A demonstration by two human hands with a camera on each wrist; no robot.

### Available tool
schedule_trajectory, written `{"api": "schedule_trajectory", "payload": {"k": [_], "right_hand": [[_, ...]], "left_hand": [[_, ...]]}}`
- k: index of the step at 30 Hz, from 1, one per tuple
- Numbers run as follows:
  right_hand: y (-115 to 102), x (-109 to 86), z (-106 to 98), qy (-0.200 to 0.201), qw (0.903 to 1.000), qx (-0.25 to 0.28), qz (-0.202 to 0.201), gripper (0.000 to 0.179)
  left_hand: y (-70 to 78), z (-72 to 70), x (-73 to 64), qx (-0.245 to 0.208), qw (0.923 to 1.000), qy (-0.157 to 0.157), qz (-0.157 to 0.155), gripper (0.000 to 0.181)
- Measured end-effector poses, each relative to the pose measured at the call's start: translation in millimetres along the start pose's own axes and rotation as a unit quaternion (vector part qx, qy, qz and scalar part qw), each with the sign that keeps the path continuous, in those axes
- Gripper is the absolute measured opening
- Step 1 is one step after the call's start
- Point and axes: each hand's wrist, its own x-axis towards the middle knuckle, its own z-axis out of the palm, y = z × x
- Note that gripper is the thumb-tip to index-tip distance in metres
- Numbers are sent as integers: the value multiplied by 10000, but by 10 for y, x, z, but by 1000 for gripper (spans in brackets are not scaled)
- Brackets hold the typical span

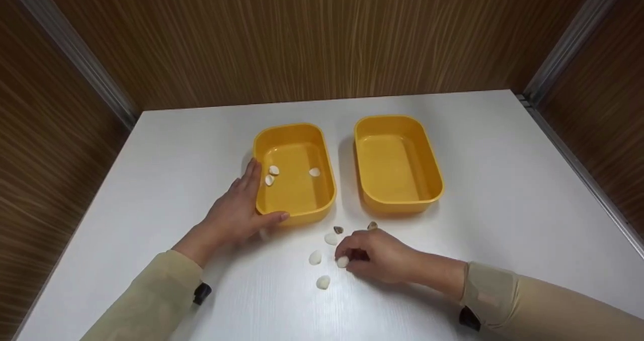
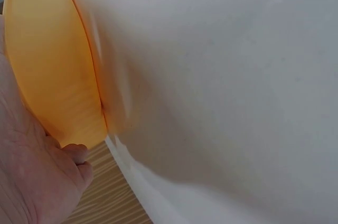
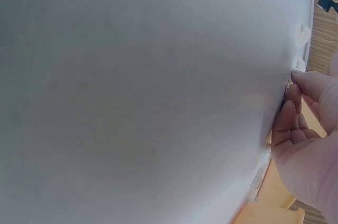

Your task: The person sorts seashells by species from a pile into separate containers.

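Note:
My left hand (image 1: 236, 212) holds the near left corner of the left yellow tray (image 1: 329, 182): fingers along its left wall, thumb at the front rim. Its side wall (image 2: 53, 60) fills the left of the left wrist view. Three white seashells lie inside, one of them at the right (image 1: 314, 172). In front of the trays, my right hand (image 1: 380, 255) pinches a white seashell (image 1: 342, 262) between thumb and fingers, low over the table. Around it lie loose white shells, including one to its left (image 1: 315, 257), and two brown shells, one (image 1: 338, 230) near the fingertips.
A second yellow tray (image 1: 390, 165) stands to the right with nothing visible inside. Both trays sit on a white table (image 1: 493, 180). Wood-grain panels (image 1: 322, 44) rise behind it and at the sides. Another white shell (image 1: 264, 235) lies beside the left hand.

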Motion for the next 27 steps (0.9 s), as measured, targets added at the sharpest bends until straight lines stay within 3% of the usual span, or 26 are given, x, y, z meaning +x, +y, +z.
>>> {"api": "schedule_trajectory", "payload": {"k": [7,19,27], "right_hand": [[-7,12,0,45,9998,-190,-55,18],[-38,17,-18,-28,9995,77,297,14],[-105,99,-164,105,9986,513,97,18]], "left_hand": [[8,-12,-4,-3,10000,-15,14,135],[-5,7,-36,-43,10000,-25,22,135],[-3,-8,-10,-19,10000,-1,97,134]]}}
